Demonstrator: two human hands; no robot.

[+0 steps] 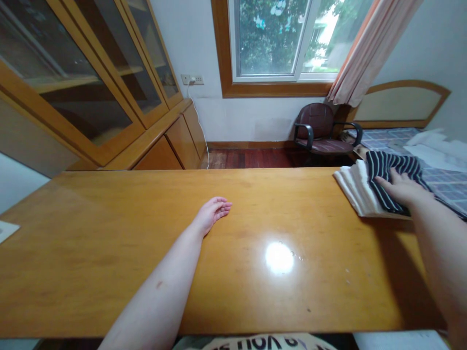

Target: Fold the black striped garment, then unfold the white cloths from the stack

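Note:
At the far right of the wooden table (146, 272), a black-and-white striped cloth (383, 165) lies on top of folded white cloths (355, 187). My right hand (404, 187) rests on the striped cloth, palm down with the fingers spread. Part of that cloth trails off to the right behind my wrist. My left hand (213, 212) lies on the table near its middle, fingers loosely curved and nothing seen in them. The two hands are far apart.
Beyond the table stand a dark red armchair (317, 121) and a bed with a checked sheet (448, 184). A glass-door cabinet (109, 97) lines the left. A white cord (199, 116) hangs from a wall socket. A white object (7, 230) sits at the table's left edge.

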